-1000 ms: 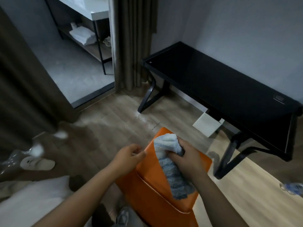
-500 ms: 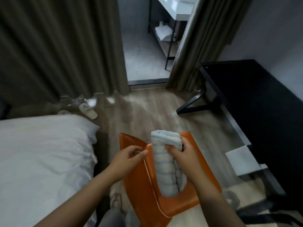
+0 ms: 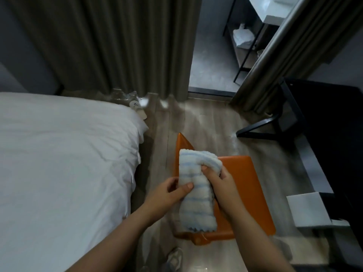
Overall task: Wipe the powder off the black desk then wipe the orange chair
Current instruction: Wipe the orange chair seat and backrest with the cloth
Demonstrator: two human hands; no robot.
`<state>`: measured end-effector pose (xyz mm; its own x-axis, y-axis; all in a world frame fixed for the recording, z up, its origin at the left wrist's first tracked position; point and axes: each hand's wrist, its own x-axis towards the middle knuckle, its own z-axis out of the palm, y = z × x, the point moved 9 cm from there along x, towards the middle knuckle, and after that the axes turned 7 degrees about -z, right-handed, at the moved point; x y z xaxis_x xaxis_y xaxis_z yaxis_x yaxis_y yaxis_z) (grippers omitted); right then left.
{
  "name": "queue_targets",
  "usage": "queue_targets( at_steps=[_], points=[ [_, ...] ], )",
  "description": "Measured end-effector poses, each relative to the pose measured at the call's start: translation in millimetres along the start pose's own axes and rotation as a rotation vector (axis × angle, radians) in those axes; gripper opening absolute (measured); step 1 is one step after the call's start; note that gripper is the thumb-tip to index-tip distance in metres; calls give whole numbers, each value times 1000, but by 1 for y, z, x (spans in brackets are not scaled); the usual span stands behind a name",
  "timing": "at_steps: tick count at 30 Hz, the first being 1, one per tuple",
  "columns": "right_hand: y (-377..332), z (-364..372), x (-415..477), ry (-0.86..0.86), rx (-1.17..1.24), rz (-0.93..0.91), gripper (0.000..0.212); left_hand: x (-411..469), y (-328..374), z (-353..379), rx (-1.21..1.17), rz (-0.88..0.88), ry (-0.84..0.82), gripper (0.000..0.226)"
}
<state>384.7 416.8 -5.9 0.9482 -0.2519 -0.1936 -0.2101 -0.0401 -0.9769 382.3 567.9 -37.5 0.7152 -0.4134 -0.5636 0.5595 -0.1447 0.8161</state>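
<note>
While the left hand pinches the left edge of the fluffy white cloth with pale blue stripes, thumb flat on top and the other fingers curled beneath, the right hand grips the cloth's upper right part, its fingers curled tightly into the folded pile. Between the two sets of fingers the cloth runs lengthwise, its scalloped end nearer than the left thumb. Under the fingers and the cloth sits the smooth orange chair, its seat stretching right of the right fingers; whether cloth and seat touch cannot be told. Far right of the right fingers stands the black flat-topped desk, apart from the chair. Left of the left fingers spreads a white-sheeted bed; beyond the fingers, brown curtains hang over the pale wooden floor.
</note>
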Motion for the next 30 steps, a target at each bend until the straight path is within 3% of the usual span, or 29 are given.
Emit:
queue_targets(
  at_steps=[4, 7, 10, 17, 24, 30],
  points=[
    [19, 19, -28, 25, -20, 59, 39, -21, -24, -6, -23, -10, 10, 35],
    [32, 27, -56, -97, 42, 88, 25, -31, -41, -14, 74, 4, 140, 32],
    [44, 24, -81, -206, 90, 100, 51, -43, -56, -6, 84, 5, 178, 34],
    [67, -35, -114, -98, -5, 40, 50, -68, -89, 36, 94, 17, 195, 34],
    [107, -140, -153, 45, -378, -161, 46, -94, -160, 91, 195, -60, 452, 14],
    [170, -177, -176, 89, -464, -196, 46, -101, -213, 122, 245, -31, 544, 6]
  ],
)
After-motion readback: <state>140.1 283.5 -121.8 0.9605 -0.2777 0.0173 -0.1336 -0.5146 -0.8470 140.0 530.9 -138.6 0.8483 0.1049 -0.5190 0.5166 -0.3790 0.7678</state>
